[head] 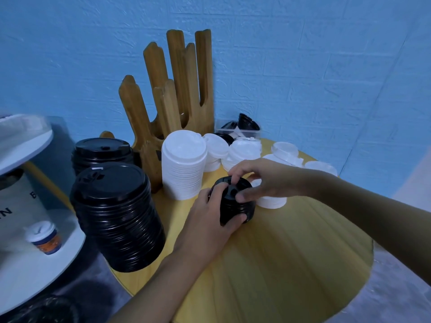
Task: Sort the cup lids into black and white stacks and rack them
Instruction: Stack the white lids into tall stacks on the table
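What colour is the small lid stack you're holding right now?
Black; the head view shows the small lid stack gripped by the left hand and right hand.

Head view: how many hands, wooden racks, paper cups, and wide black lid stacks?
Hands: 2, left hand, right hand, gripping a small black lid stack
Wooden rack: 1
Paper cup: 1
Wide black lid stacks: 2, front and back
Total: 6

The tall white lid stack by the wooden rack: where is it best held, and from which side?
Grip the white lid stack low, around its bottom lids, coming from the front, where the table is bare. It stands upright and the lids are only nested, so a high grip would likely lift just the top ones. The wooden rack crowds its left.
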The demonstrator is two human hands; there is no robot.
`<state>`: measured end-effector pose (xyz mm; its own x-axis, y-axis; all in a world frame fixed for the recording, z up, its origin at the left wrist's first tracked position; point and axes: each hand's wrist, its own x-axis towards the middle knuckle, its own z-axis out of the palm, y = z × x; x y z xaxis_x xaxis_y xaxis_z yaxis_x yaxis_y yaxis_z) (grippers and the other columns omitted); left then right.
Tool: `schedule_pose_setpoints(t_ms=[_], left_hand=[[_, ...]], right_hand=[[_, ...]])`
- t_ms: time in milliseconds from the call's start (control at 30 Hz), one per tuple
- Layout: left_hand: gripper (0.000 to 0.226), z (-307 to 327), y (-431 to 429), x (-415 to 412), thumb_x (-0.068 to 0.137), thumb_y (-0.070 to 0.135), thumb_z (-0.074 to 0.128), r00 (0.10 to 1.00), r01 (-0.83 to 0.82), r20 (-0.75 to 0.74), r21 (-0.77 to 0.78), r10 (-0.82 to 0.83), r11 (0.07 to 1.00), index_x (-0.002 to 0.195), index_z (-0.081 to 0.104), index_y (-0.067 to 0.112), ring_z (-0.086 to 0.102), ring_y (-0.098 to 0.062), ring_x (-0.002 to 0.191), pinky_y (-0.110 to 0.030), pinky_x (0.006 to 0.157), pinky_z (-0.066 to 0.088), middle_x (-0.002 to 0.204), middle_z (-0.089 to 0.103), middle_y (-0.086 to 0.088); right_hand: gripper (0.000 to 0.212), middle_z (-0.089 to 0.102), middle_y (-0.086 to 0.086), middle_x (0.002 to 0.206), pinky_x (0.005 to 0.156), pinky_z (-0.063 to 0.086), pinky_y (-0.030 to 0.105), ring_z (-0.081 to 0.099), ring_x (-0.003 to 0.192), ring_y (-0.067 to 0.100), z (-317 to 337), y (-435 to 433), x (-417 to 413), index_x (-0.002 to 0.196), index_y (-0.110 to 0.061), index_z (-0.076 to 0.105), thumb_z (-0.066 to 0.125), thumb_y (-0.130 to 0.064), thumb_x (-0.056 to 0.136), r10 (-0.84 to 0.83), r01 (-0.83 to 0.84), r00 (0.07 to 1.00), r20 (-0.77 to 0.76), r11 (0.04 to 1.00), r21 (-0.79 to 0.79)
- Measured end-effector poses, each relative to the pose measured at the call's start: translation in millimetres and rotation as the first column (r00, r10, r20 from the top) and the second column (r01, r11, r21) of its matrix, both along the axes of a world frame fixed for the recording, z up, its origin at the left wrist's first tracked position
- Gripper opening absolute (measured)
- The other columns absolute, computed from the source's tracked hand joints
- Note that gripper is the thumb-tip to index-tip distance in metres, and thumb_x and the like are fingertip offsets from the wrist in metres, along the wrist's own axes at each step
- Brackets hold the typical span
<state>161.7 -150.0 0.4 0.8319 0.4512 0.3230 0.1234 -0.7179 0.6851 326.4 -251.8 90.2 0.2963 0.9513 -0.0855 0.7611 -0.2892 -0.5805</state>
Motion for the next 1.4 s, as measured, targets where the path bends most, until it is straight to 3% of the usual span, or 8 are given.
schedule_pose_setpoints(t_ms=[167,300,467,633,933,1067,1133,1400], left_hand=[[0.064,-2.2,0.0,2.5,0.089,0.052,0.064,1.000,-0.022,-0.002,0.036,0.022,0.999,0.141,0.029,0.042,0.042,-0.009,0.126,-0.031,0.105,0.042,0.137,0.037,0.014],[0.068,-2.7,-0.7,5.9,0.088,0.056,0.063,0.997,-0.068,-0.018,0.060,0.069,0.996,0.142,0.024,0.045,0.039,-0.008,0.126,-0.031,0.104,0.041,0.136,0.039,0.013],[0.068,-6.7,-0.4,7.2,0.087,0.064,0.058,0.996,-0.086,-0.006,0.086,0.087,0.993,0.138,0.016,0.050,0.034,-0.006,0.122,-0.030,0.104,0.039,0.131,0.038,0.017],[0.067,-9.7,0.0,5.0,0.088,0.067,0.054,0.996,-0.082,0.030,0.108,0.080,0.991,0.138,0.012,0.052,0.032,-0.002,0.123,-0.027,0.107,0.036,0.133,0.033,0.021],[0.069,-12.9,2.6,7.9,0.088,0.067,0.052,0.997,-0.078,0.037,0.141,0.073,0.987,0.142,0.012,0.048,0.030,-0.002,0.126,-0.027,0.110,0.033,0.139,0.031,0.019],[0.070,-13.3,3.7,8.3,0.088,0.066,0.053,0.997,-0.073,0.038,0.140,0.068,0.988,0.142,0.014,0.047,0.032,-0.004,0.126,-0.027,0.109,0.034,0.138,0.033,0.018],[0.069,-13.1,4.2,8.0,0.088,0.066,0.052,0.997,-0.072,0.028,0.135,0.069,0.988,0.142,0.013,0.048,0.031,-0.003,0.125,-0.027,0.109,0.033,0.138,0.032,0.018],[0.068,-10.3,3.6,7.2,0.089,0.065,0.053,0.998,-0.065,0.010,0.112,0.064,0.992,0.142,0.015,0.048,0.032,-0.003,0.125,-0.026,0.107,0.034,0.136,0.034,0.018]], right_hand=[[0.018,0.064,-0.008,0.113,0.102,0.044,0.036,0.057,0.109,0.012,9.1,31.8,48.1,0.105,-0.022,0.067,0.057,-0.035,0.097,-0.219,0.185,0.973,0.067,0.924,0.334],[0.034,0.063,-0.002,0.125,0.107,0.040,0.045,0.053,0.119,0.019,10.4,75.7,95.1,0.110,-0.020,0.068,0.046,-0.045,0.100,-0.261,0.225,0.939,0.224,0.959,0.173],[0.055,0.050,0.004,0.089,0.097,0.036,0.048,0.049,0.100,0.030,2.8,116.0,125.5,0.063,-0.029,0.048,0.025,-0.071,0.090,-0.350,0.376,0.881,0.320,0.926,-0.023],[0.066,0.030,0.011,0.152,0.112,0.012,0.060,0.017,0.142,0.042,-4.7,136.6,126.7,0.114,-0.043,0.059,0.022,-0.081,0.076,-0.335,0.441,0.839,0.430,0.880,-0.175],[0.078,0.033,0.011,0.151,0.110,0.019,0.060,0.024,0.140,0.040,-12.3,145.3,137.9,0.105,-0.040,0.060,0.019,-0.092,0.063,-0.438,0.526,0.808,0.395,0.838,-0.147],[0.056,0.062,0.006,0.109,0.099,0.027,0.054,0.037,0.127,0.034,-12.1,142.0,133.7,0.075,-0.026,0.066,0.033,-0.072,0.083,-0.470,0.491,0.809,0.354,0.871,0.036],[0.047,0.061,0.006,0.096,0.087,0.029,0.045,0.045,0.114,0.030,-10.4,137.2,133.5,0.085,-0.012,0.067,0.043,-0.051,0.094,-0.474,0.439,0.806,0.355,0.881,0.178],[0.029,0.051,0.014,0.125,0.087,0.040,0.026,0.054,0.106,0.028,7.2,101.8,129.9,0.119,0.003,0.063,0.057,-0.011,0.093,-0.526,0.303,0.796,0.301,0.776,0.554]])
